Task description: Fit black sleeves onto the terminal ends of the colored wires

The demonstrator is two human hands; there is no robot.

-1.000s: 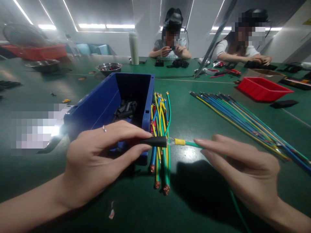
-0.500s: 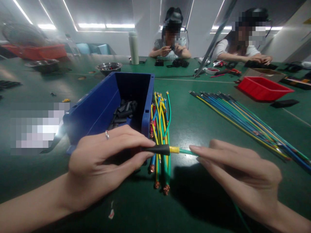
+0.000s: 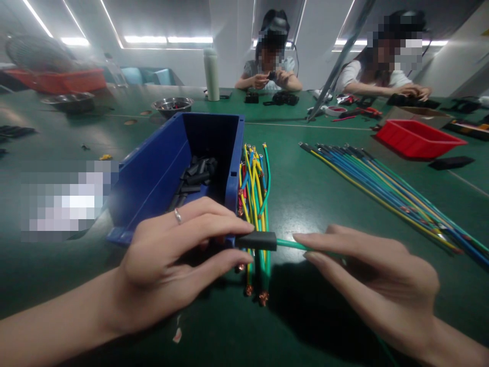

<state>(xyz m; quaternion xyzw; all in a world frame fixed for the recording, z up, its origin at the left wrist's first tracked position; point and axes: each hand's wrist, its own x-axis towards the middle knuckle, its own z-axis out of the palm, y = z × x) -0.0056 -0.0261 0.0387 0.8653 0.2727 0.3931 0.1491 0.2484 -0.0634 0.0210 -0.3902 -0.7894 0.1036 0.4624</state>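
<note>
A black tubular sleeve is between the thumb and fingers of my left hand, which wears a ring. From the sleeve's right end comes a thin green wire, pinched by the thumb and index finger of my right hand. The wire's end inside the sleeve is hidden. Below and behind the sleeve lies a bundle of short yellow, green, blue and red wires, some with bare copper ends towards me. Beside it, behind my left hand, stands a blue bin with loose black sleeves inside.
Longer wires with black-sleeved far ends lie fanned out on the right. Beyond them are a red tray and a cardboard box. Two people work across the green table. A metal bowl and a pale bottle stand farther back.
The black sleeve has moved right along the green wire and now covers the yellow collar that showed before. My left hand has shifted right with it; my right hand has barely moved.
</note>
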